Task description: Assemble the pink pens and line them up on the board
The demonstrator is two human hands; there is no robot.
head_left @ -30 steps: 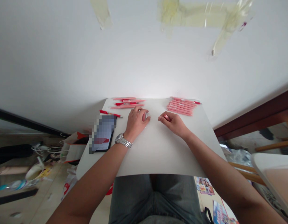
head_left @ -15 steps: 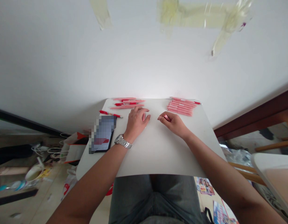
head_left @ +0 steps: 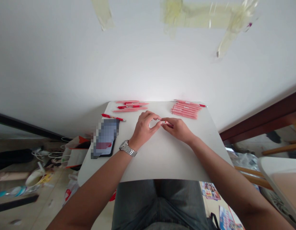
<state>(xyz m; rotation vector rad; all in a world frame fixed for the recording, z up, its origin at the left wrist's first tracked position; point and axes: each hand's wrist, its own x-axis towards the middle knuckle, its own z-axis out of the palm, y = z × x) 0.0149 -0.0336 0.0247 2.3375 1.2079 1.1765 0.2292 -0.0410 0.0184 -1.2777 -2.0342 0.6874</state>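
My right hand (head_left: 178,128) is closed round a pink-red pen (head_left: 169,124); only a short stretch of it shows between the fingers. Right at its fingertips is my left hand (head_left: 146,125), thumb and index curved into a ring with their tips nearly together. Whatever lies between those tips is too small to make out. To the right, behind my right hand, several pink pens (head_left: 185,110) lie side by side in a row. Behind my left hand, pink and red pens (head_left: 131,106) are scattered loosely.
A single red pen (head_left: 113,117) lies beside a phone (head_left: 106,137) at the left of the white table (head_left: 159,159). The table's back edge meets a wall (head_left: 148,64). A white chair (head_left: 282,179) stands at the right, and a box (head_left: 77,151) is on the floor left.
My left hand has moved right, up to the right hand's fingertips, and its thumb and index have come together. My right hand has barely shifted, still holding the pen.
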